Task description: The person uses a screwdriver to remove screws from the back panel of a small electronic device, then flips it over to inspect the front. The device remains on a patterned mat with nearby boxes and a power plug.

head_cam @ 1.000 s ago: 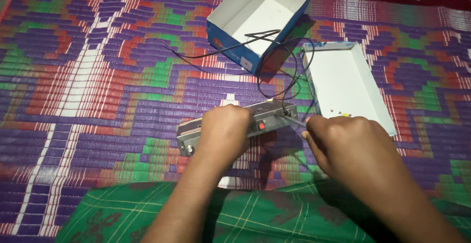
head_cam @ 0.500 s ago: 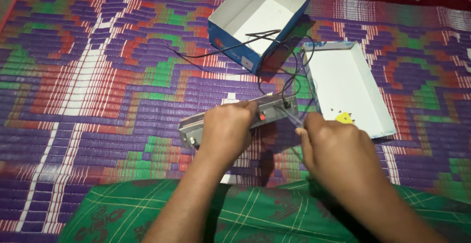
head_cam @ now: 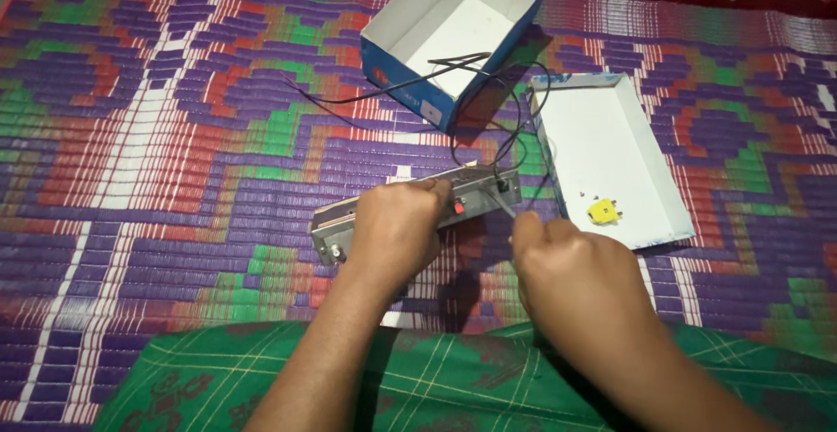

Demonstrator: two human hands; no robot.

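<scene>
- Mat [head_cam: 157,136]: one, woven, ribbed in fine rows, patterned in purple, red, green and white; it covers the floor and bears everything else.
- Cloth [head_cam: 418,380]: one, green with thin pale checks and dark motifs, lying across the bottom edge, under both forearms.
- Box [head_cam: 453,35]: one, open-topped cardboard, white inside, blue outside, standing at the top centre of the mat.
- Lid [head_cam: 623,149]: one, a shallow white tray with a blue rim, just right of the box.
- Left hand [head_cam: 397,231]: curled down over the middle of the unit, fingers bent over its top edge, gripping it.
- Right hand [head_cam: 567,262]: loosely fisted just right of the unit, pinching a thin tool [head_cam: 506,208] whose tip meets the unit's right end; the tool's kind is too small to tell.
- Unit [head_cam: 475,190]: one, a long, narrow grey metal box, lying tilted at the mat's centre, between the hands; its face shows one red button and one small dark part near the right end.
- Wires [head_cam: 418,79]: thin, black, several strands, exact count unclear; they run from the unit's right end up over the box wall and out to the left across the mat.
- Yellow piece [head_cam: 603,212]: one, small, plastic-looking, lying in the lid's lower part.
- Specks [head_cam: 586,195]: a few, tiny, dark, beside the yellow piece.
</scene>
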